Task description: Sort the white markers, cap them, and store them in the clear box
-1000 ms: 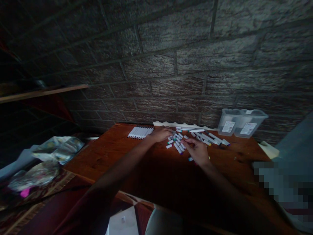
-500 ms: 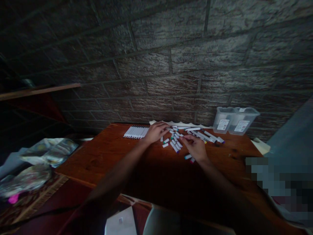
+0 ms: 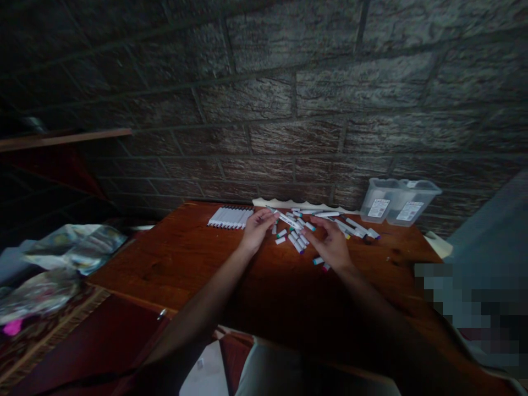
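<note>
Head view: pinching white marker (image 3: 289, 220) in left hand (image 3: 253, 232); cannot confirm grip of right hand (image 3: 335, 247); could scatter marker caps (image 3: 280, 241) by brushing low.

A white marker (image 3: 287, 220) with a dark tip sits slantwise in the left hand (image 3: 260, 224), above a loose heap of short white caps (image 3: 295, 241) banded in green, teal and purple. More white markers (image 3: 355, 226) lie scattered to the right on the wooden counter (image 3: 173, 258), while a neat row of markers (image 3: 230, 216) lines up side by side at left.
</note>
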Tool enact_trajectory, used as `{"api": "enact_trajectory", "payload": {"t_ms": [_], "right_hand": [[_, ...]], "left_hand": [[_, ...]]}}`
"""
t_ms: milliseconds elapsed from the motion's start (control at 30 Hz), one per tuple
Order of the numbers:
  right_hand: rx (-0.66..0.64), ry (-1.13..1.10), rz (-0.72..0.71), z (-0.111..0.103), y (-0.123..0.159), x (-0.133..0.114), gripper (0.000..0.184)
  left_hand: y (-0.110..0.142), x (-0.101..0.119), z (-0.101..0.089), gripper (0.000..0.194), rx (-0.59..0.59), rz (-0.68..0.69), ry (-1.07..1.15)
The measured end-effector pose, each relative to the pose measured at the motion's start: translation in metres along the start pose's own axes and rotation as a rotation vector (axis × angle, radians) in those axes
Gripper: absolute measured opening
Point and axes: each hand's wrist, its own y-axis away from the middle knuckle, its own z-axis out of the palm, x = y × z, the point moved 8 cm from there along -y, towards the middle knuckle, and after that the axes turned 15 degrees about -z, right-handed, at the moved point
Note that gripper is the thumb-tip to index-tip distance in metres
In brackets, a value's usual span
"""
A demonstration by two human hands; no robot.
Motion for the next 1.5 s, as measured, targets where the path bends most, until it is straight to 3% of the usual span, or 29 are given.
{"api": "enact_trajectory", "payload": {"t_ms": [167, 433, 667, 767, 967, 1100, 1300, 1400, 1500], "right_hand": [[-0.145, -0.124, 0.035, 0.015, 0.004, -0.005, 0.025], [-0.196, -0.323, 0.138, 0.029, 0.009, 0.000, 0.027], [-0.249, -0.447, 0.223, 0.038, 0.013, -0.001, 0.028], [-0.197, -0.485, 0.297, 0.036, 0.013, 0.002, 0.027], [-0.073, -0.431, 0.383, 0.024, 0.013, 0.015, 0.028], [-0.035, -0.236, 0.285, 0.017, 0.013, 0.013, 0.030], [-0.039, 0.184, -0.095, 0.011, 0.005, -0.021, 0.016], [-0.047, 0.208, -0.166, 0.012, 0.004, -0.033, 0.016], [-0.055, 0.161, -0.180, 0.013, 0.004, -0.039, 0.017]], "left_hand": [[0.001, -0.007, 0.011, 0.028, -0.092, -0.008, -0.055], [0.009, -0.009, 0.030, 0.039, -0.312, -0.086, 0.036], [0.010, -0.015, 0.033, 0.046, -0.310, -0.143, 0.042], [0.007, -0.017, 0.028, 0.043, -0.253, -0.144, 0.029], [-0.001, -0.012, 0.002, 0.037, 0.048, -0.060, -0.088], [0.002, -0.014, 0.009, 0.035, 0.025, -0.033, -0.148], [0.009, -0.029, 0.027, 0.038, -0.030, -0.099, -0.112], [0.009, -0.034, 0.029, 0.041, -0.016, -0.116, -0.106], [0.003, -0.030, 0.019, 0.041, 0.052, -0.082, -0.102]]}}
